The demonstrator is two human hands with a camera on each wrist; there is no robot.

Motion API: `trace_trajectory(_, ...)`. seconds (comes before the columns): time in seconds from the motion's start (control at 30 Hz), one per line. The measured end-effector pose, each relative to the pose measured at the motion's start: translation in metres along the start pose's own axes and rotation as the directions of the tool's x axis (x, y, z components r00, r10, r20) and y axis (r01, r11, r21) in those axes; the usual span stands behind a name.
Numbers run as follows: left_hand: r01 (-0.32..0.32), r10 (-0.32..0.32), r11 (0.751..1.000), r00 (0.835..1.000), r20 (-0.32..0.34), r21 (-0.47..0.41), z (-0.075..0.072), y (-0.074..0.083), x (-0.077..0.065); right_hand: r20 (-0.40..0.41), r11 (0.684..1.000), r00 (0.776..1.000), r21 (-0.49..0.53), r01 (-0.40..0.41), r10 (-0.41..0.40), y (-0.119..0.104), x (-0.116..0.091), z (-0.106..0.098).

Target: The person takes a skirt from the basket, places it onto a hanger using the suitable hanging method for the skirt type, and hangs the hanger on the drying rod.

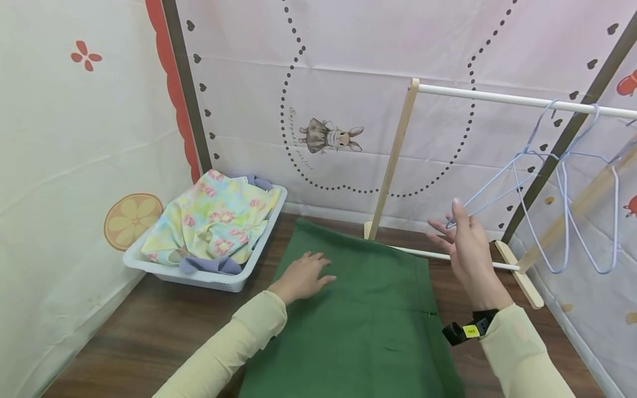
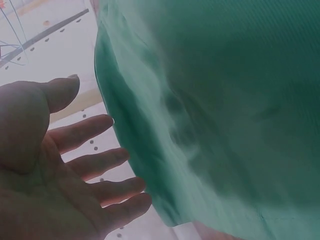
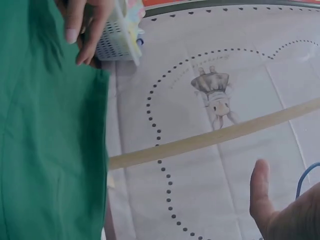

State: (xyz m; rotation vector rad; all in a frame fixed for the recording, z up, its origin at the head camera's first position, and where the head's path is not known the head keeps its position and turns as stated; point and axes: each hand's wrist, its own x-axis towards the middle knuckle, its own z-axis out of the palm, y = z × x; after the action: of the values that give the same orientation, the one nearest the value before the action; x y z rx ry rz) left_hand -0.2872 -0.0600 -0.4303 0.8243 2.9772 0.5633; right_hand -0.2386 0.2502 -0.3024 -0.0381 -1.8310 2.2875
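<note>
A green cloth garment (image 1: pixel 358 326) lies spread flat on the dark wooden surface; its exact kind cannot be told. Over its upper left part is my left hand (image 1: pixel 304 276), fingers extended and holding nothing. In the left wrist view, the left hand's spread fingers (image 2: pixel 100 165) appear beside the green fabric (image 2: pixel 225 110). My right hand (image 1: pixel 468 260) is raised beside the rack, thumb up and fingers loosely spread. A light blue hanger (image 1: pixel 490 188) on the rail has its lower corner at these fingers; whether they touch is unclear. In the right wrist view, the thumb (image 3: pixel 261 195) stands apart.
A wood-and-white clothes rack (image 1: pixel 398 160) stands at the back right, with more hangers (image 1: pixel 564 221) on its rail. At the left, a white basket (image 1: pixel 199 281) holds a floral pastel cloth (image 1: pixel 219 213) and purple fabric (image 1: pixel 211 265). Printed curtains (image 1: pixel 239 83) surround the surface.
</note>
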Motion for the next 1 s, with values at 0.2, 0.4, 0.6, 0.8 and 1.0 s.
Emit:
trace_trajectory(0.2, 0.0, 0.0, 1.0, 1.0, -0.001, -0.016, 0.001, -0.003, -0.005, -0.109, 0.997, 0.994, 0.078, -0.003, 0.012, -0.006, 0.01, 0.001)
trace_trajectory(0.4, 0.01, -0.01, 1.0, 1.0, 0.01, -0.021, 0.001, -0.005, -0.008, -0.193, 0.983, 0.979, 0.179, -0.031, 0.066, -0.014, 0.021, -0.002)
trace_trajectory(0.6, 0.02, -0.019, 0.999, 1.0, 0.021, -0.033, 0.001, -0.004, -0.008, -0.236, 0.966, 0.967, 0.258, -0.029, 0.092, -0.023, 0.021, -0.007)
trace_trajectory(0.8, 0.021, -0.019, 0.999, 0.999, 0.028, -0.041, 0.002, -0.004, -0.009, -0.226, 0.94, 0.971, 0.34, 0.002, 0.08, -0.029, 0.015, -0.003)
trace_trajectory(1.0, 0.019, -0.018, 0.999, 0.999, 0.03, -0.044, 0.001, -0.004, -0.009, -0.181, 0.936, 0.982, 0.352, 0.02, 0.047, -0.033, 0.006, 0.003)
